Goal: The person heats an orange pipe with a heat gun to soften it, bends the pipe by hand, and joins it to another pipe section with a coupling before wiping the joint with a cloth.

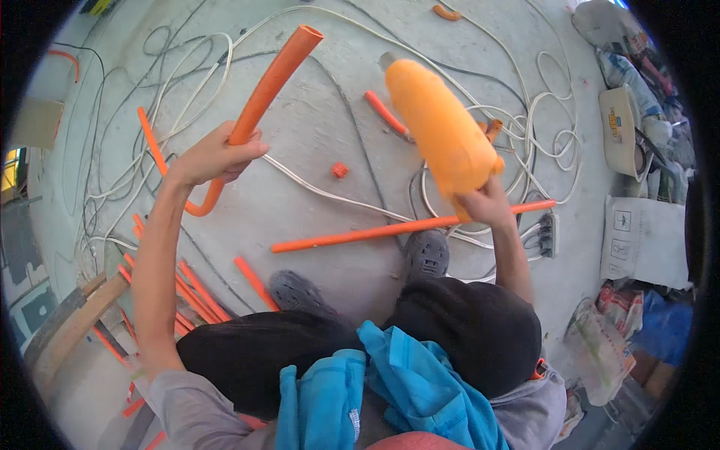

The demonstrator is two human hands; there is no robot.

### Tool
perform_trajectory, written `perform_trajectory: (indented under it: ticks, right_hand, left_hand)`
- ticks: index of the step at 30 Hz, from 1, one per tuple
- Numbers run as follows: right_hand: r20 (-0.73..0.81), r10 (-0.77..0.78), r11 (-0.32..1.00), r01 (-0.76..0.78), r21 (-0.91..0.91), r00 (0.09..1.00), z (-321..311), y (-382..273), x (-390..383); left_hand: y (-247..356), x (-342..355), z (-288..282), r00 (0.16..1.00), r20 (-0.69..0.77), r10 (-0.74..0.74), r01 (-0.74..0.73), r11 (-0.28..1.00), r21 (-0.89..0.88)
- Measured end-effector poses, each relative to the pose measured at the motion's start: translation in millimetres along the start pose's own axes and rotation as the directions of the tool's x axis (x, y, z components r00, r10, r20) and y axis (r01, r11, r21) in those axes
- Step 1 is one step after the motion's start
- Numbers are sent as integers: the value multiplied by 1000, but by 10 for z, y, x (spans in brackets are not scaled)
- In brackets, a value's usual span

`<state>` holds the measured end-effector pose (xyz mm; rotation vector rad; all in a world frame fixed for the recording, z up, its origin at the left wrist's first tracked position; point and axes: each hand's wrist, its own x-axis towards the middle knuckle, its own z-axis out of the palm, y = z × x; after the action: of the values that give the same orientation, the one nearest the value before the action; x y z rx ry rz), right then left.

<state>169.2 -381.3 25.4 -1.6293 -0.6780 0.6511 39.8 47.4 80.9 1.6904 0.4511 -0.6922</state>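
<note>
My left hand [214, 154] is closed around an orange plastic pipe [277, 79]. The pipe's open end points up and away from me, and below my hand it curves back in a hook shape. On the other side, my right hand [486, 202] grips an orange heat gun [439, 124], whose metal nozzle tilts to the far left. A gap separates the nozzle from the pipe. A long straight orange pipe [352, 238] lies on the floor in front of my shoes, passing beneath the heat gun. Farther off, a short orange pipe piece [384, 112] rests on the concrete.
White and dark cables [555, 112] loop across the floor. A power strip [550, 235] lies right of my shoes. Several cut orange pipes [199, 292] are at the lower left beside a wooden piece [82, 322]. A small orange box [340, 170] sits mid-floor; bags and a white bucket [621, 131] line the right.
</note>
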Motion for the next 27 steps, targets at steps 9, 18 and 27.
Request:
perform_trajectory:
  ticks: [9,18,27]
  right_hand:
    - [12,330,895,-317,315,944,-106,-57,606]
    - [-77,333,936,-319,148,940,222,551,1236]
    - [10,7,750,2,-662,1000,816,1226,1806]
  left_hand:
    - [-214,-4,131,999,40,-21,20,999,43]
    - [-503,-32,323,1000,30,7,-13,983,184]
    - [-775,-345,362,997,-30,73,-61,950,306]
